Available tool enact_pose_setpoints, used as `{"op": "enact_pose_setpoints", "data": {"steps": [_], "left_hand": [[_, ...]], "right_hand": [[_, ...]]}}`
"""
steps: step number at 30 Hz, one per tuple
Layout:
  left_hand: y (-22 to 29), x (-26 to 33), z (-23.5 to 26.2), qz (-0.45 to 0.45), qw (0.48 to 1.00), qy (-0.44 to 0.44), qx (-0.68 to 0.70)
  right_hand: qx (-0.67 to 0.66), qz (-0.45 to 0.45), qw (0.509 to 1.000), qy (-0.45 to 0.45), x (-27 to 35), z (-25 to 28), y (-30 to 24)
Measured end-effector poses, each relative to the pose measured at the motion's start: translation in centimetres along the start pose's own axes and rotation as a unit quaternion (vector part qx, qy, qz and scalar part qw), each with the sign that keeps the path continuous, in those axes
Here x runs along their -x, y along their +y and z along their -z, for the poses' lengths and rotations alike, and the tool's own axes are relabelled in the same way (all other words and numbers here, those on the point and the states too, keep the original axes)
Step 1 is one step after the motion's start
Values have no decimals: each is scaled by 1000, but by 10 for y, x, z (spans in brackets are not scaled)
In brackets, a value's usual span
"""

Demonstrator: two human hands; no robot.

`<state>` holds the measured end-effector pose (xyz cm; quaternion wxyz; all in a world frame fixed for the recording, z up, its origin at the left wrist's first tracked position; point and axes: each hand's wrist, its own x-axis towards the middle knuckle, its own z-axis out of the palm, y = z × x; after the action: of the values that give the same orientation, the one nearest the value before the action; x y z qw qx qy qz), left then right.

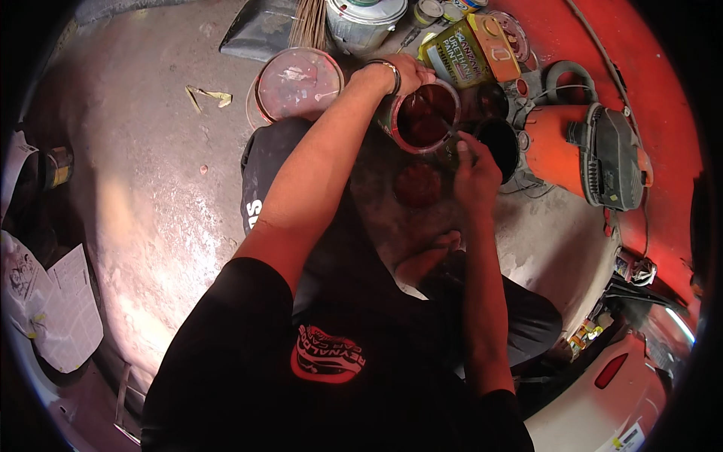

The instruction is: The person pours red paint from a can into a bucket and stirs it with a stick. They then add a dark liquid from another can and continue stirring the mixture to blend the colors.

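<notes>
An open paint can [398, 138] with dark red liquid inside stands on the floor ahead of me. My left hand [404, 74] is closed over its far left rim, a dark band around the wrist. At the right side of the same can, my right hand [476, 167] is closed in a pinch on a thin dark stick-like tool [454, 132], whose tip reaches the can's opening. The tool's exact kind is hard to make out. Just right of that hand is a dark open container [499, 145]. A round reddish disc [418, 185] lies on the floor nearer to me.
A lidded paint-stained bucket [298, 84] stands left of my left hand. Beyond are a grey pail [360, 29], a broom [307, 24] and a dustpan [258, 32]. A yellow rectangular tin [461, 56] and an orange machine [559, 145] with cables crowd the right. My bare foot [423, 261] is close below.
</notes>
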<state>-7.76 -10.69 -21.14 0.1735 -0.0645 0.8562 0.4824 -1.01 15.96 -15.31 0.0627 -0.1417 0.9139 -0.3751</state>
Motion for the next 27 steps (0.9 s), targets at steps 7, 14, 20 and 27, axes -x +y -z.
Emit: {"op": "enact_pose_setpoints", "data": {"steps": [7, 14, 20, 27], "left_hand": [[-1, 0, 1, -12, 1000, 8, -16], [-13, -1, 10, -4, 1000, -17, -3], [-19, 2, 14, -21, 999, -29, -19], [-11, 7, 17, -42, 998, -50, 4]], "right_hand": [[-34, -2, 999, -24, -5, 4, -11], [107, 279, 954, -14, -38, -1, -35], [165, 273, 945, -73, -19, -3, -12], [133, 237, 962, -31, -13, 8, -20]]}}
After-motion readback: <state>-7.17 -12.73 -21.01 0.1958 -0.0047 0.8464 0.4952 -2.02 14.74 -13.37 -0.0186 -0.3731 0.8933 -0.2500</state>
